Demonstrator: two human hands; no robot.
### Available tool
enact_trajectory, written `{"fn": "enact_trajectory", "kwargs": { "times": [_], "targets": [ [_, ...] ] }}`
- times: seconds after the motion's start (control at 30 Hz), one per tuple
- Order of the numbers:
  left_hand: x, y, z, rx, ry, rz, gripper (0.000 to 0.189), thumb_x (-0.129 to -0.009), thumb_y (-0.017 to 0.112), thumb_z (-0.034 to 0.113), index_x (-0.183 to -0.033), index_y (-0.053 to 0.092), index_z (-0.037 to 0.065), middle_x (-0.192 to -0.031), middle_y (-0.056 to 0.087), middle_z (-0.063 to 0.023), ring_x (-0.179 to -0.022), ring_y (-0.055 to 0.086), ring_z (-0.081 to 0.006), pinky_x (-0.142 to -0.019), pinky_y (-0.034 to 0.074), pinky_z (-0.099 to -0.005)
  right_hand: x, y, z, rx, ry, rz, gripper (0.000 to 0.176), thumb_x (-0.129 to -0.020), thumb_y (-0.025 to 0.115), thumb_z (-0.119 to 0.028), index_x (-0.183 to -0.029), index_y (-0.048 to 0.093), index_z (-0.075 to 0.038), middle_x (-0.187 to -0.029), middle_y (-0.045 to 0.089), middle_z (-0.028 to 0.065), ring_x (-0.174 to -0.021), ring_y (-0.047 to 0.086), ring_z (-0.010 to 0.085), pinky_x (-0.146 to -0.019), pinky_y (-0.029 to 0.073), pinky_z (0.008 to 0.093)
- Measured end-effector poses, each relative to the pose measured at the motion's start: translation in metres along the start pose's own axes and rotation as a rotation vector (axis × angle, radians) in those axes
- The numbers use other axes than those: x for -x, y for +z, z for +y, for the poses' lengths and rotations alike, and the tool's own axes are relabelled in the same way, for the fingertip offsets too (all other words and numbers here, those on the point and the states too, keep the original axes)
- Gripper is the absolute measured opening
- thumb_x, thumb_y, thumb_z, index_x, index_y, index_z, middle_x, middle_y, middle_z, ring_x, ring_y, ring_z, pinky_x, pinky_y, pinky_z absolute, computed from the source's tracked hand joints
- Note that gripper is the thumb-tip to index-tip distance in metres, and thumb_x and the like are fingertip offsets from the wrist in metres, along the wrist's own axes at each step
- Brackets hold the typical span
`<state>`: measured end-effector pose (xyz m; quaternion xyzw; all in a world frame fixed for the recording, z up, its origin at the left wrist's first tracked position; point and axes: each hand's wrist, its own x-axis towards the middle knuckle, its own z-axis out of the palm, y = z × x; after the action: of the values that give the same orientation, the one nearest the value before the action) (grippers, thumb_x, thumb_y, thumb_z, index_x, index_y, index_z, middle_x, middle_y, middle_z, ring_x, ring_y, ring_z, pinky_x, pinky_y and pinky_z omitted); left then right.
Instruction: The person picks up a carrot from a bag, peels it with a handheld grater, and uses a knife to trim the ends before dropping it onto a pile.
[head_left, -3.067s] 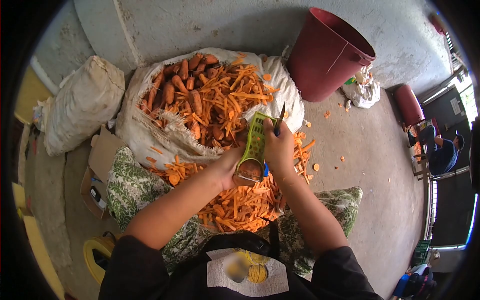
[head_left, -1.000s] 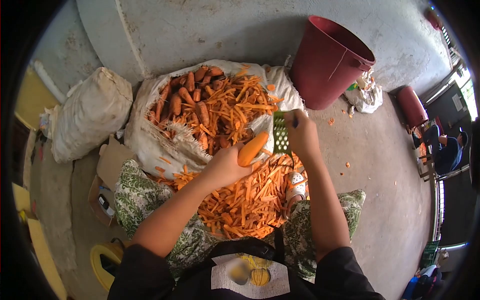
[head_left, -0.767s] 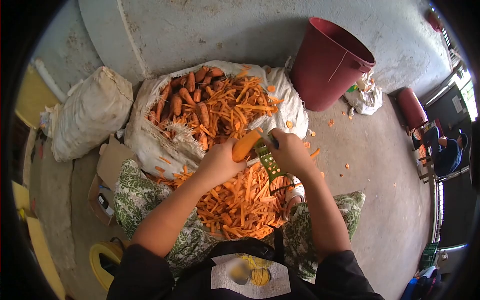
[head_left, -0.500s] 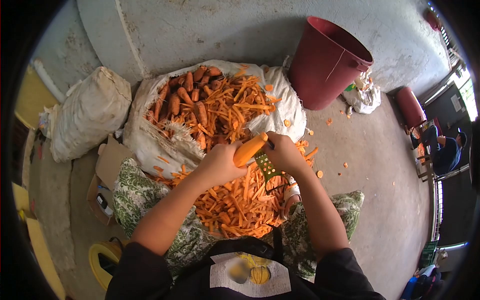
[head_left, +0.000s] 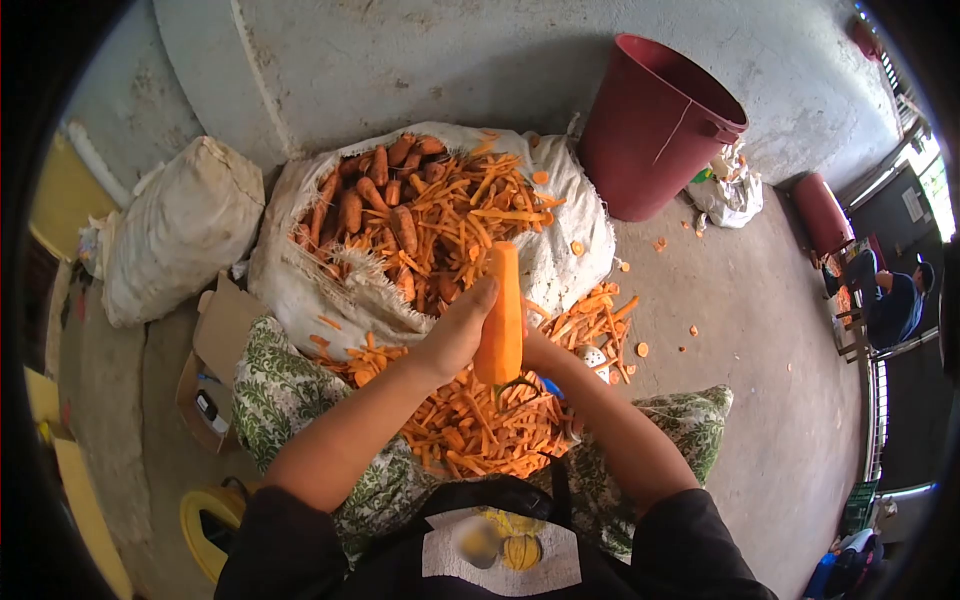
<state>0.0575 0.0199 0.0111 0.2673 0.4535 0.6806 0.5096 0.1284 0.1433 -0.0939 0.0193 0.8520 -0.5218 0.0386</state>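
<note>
My left hand (head_left: 462,330) is closed round a large peeled carrot (head_left: 503,320), which stands nearly upright in front of me, its thick end toward me. Close behind the carrot on the right is my right hand (head_left: 538,352), its fingers mostly hidden. Part of a green peeler or grater (head_left: 516,388) shows just below the carrot. Beneath both hands lies a heap of orange peelings (head_left: 480,425). Beyond them, an open white sack (head_left: 290,270) holds unpeeled carrots (head_left: 404,230) and more peelings (head_left: 480,205).
A tall maroon bin (head_left: 640,140) stands at the back right by the wall. A full white sack (head_left: 180,235) and a cardboard box (head_left: 222,335) are at left. A yellow container (head_left: 205,520) is low left. A seated person (head_left: 895,305) is far right.
The carrot has turned from slanting to nearly upright and come lower. My right hand has moved down and behind it, and the green tool has dropped mostly out of sight.
</note>
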Motion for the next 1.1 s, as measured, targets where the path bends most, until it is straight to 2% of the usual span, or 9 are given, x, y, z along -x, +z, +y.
{"fn": "enact_trajectory", "kwargs": {
  "times": [0.03,0.3,0.4,0.5,0.6,0.8,0.87,1.03,1.1],
  "targets": [
    [-0.001,-0.002,-0.004,-0.069,0.098,0.018,0.051,-0.086,0.036,0.053,-0.098,0.047,0.004,-0.08,0.054,-0.0057,-0.075,0.055,-0.0132,-0.07,0.045,-0.0274,0.003,0.005,-0.019,-0.427,-0.111,0.077,0.045,-0.08,0.054,-0.014,-0.122,0.041,-0.006,-0.115,0.05,0.0113,-0.111,0.046,0.021,-0.089,0.039,0.0335],
    [-0.002,-0.001,0.009,-0.366,0.303,0.18,0.035,-0.087,0.052,0.031,-0.109,0.048,0.004,-0.089,0.056,-0.0036,-0.083,0.054,-0.0102,-0.075,0.044,-0.0258,-0.001,0.021,-0.056,-0.89,-0.427,0.466,0.051,-0.083,0.053,-0.011,-0.13,0.032,-0.008,-0.126,0.039,0.0053,-0.117,0.035,0.0144,-0.094,0.034,0.0296],
    [0.002,-0.016,0.03,-0.457,0.284,0.132,0.031,-0.082,0.059,0.018,-0.107,0.049,0.003,-0.095,0.055,-0.0039,-0.084,0.054,-0.009,-0.072,0.046,-0.0234,-0.001,-0.004,-0.034,-0.667,-0.167,0.335,0.043,-0.084,0.053,-0.011,-0.124,0.04,-0.005,-0.117,0.047,0.0066,-0.109,0.044,0.0142,-0.09,0.037,0.0283],
    [0.006,-0.023,0.055,-0.477,0.23,0.123,0.028,-0.074,0.064,0.004,-0.099,0.053,0.001,-0.094,0.056,-0.006,-0.081,0.056,-0.009,-0.069,0.048,-0.0215,0.002,-0.032,-0.026,-0.937,0.044,0.32,0.032,-0.081,0.057,-0.012,-0.11,0.052,0.001,-0.099,0.058,0.0073,-0.089,0.055,0.0135,-0.079,0.043,0.0269],
    [0.004,-0.045,0.058,-0.491,-0.204,0.049,0.031,-0.073,0.066,0.006,-0.1,0.053,0.0,-0.096,0.056,-0.0075,-0.083,0.056,-0.0112,-0.07,0.047,-0.0222,0.013,-0.062,-0.055,-0.864,0.31,0.575,0.021,-0.083,0.057,-0.016,-0.095,0.053,0.002,-0.081,0.058,0.0057,-0.071,0.053,0.012,-0.063,0.043,0.0235],
    [-0.011,-0.035,0.009,-0.627,-0.107,-0.109,0.031,-0.07,0.069,0.014,-0.092,0.053,-0.002,-0.081,0.06,-0.0083,-0.07,0.059,-0.0137,-0.062,0.047,-0.0253,0.012,-0.074,-0.063,-0.259,0.199,0.667,0.023,-0.086,0.054,-0.022,-0.085,0.051,0.001,-0.068,0.055,0.0085,-0.057,0.043,0.014,-0.053,0.037,0.0264],
    [-0.013,-0.028,0.018,-0.511,-0.549,-0.286,0.026,-0.071,0.068,0.007,-0.09,0.051,0.0,-0.076,0.058,-0.0103,-0.056,0.057,-0.015,-0.052,0.047,-0.0294,0.017,-0.076,-0.079,0.01,0.176,0.62,0.023,-0.087,0.052,-0.022,-0.087,0.052,0.001,-0.067,0.055,0.0095,-0.058,0.047,0.013,-0.054,0.039,0.0302],
    [-0.018,-0.034,0.009,-0.598,-0.312,-0.191,0.025,-0.069,0.068,0.006,-0.088,0.053,0.0,-0.073,0.058,-0.0087,-0.061,0.059,-0.0168,-0.055,0.047,-0.0308,0.027,-0.082,-0.095,0.305,0.159,0.6,0.02,-0.08,0.055,-0.016,-0.082,0.048,0.002,-0.065,0.054,0.0221,-0.061,0.05,0.036,-0.057,0.04,0.04],
    [-0.019,-0.029,0.007,-0.909,-0.019,0.128,0.036,-0.063,0.069,0.009,-0.096,0.056,0.001,-0.077,0.062,-0.0077,-0.072,0.062,-0.0213,-0.065,0.048,-0.0314,0.03,-0.083,-0.098,0.345,0.235,0.574,0.016,-0.075,0.056,-0.008,-0.083,0.047,0.002,-0.067,0.056,0.0223,-0.066,0.055,0.0388,-0.059,0.042,0.0435]
  ]
}}
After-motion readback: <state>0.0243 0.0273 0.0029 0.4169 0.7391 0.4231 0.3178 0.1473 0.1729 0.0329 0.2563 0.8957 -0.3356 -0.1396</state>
